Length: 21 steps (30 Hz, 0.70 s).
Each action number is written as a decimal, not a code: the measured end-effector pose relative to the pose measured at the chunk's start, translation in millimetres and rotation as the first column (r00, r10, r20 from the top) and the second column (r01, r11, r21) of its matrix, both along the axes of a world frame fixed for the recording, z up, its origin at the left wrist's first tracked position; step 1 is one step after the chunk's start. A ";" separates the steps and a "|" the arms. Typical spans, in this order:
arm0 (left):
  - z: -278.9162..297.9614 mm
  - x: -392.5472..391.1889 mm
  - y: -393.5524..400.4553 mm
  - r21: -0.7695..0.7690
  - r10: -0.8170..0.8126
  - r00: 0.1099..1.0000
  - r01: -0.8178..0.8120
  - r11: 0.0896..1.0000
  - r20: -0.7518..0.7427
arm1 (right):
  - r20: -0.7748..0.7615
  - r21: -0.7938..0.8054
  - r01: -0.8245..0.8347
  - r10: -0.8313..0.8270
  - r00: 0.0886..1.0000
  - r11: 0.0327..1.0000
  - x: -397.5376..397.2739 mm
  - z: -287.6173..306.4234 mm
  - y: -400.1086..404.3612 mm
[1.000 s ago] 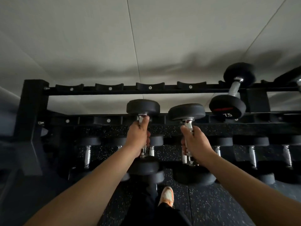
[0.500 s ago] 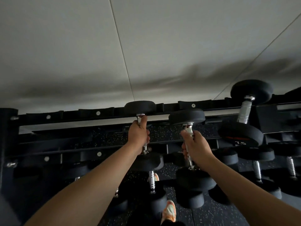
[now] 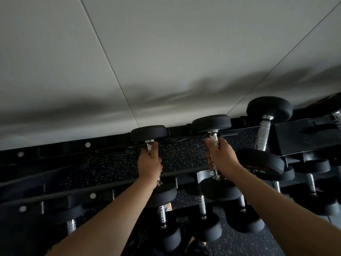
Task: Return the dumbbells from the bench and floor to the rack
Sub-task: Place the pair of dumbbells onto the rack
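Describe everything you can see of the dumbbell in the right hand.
The dumbbell in the right hand has two round black heads, rubber by the look, joined by a shiny ribbed metal handle. It stands nearly on end: the far head lies at the top rail of the rack, the near head hangs lower, in front of the lower tier's dumbbells. The right hand is wrapped around the handle, hiding its middle. No marking is readable on it.

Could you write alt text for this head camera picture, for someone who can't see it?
Seen from the wearer's head, a person's left hand and right hand each grip a black dumbbell by its chrome handle, holding both at the top tier of a black rack. Another dumbbell already rests there to the right, and more sit on the lower tier.
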<state>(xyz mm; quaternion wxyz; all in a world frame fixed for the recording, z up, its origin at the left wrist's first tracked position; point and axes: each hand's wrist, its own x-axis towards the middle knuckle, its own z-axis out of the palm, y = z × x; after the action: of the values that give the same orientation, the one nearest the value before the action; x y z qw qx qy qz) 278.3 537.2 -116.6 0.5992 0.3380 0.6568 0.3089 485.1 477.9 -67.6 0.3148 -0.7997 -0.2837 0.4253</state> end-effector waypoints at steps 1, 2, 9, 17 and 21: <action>-0.7 0.3 -0.8 0.009 0.010 1.000 -0.010 1.000 -0.009 | 0.000 -0.005 0.003 -0.003 1.000 1.000 4.0 -2.7 0.3; -0.9 0.3 -1.3 0.015 0.022 1.000 -0.022 1.000 -0.013 | -0.009 -0.006 0.010 -0.010 1.000 1.000 6.9 -4.7 0.5; -0.7 2.2 -2.3 0.023 0.040 0.999 -0.040 0.999 -0.007 | -0.073 -0.019 -0.028 0.026 0.997 0.999 13.3 -11.7 2.5; -3.3 -0.7 -2.0 0.036 0.033 0.999 -0.033 0.999 0.002 | -0.100 -0.011 -0.036 0.035 0.994 0.999 16.6 -25.6 15.5; -6.7 0.6 -2.4 0.052 0.049 0.999 -0.048 0.997 -0.011 | -0.113 -0.022 0.001 -0.004 0.994 1.000 19.7 -32.9 18.1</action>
<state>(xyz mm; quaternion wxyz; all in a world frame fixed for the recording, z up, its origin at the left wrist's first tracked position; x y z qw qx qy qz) 279.0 534.8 -123.3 0.5784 0.3392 0.6603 0.3381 504.8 496.1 -100.5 0.3223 -0.7781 -0.2597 0.4725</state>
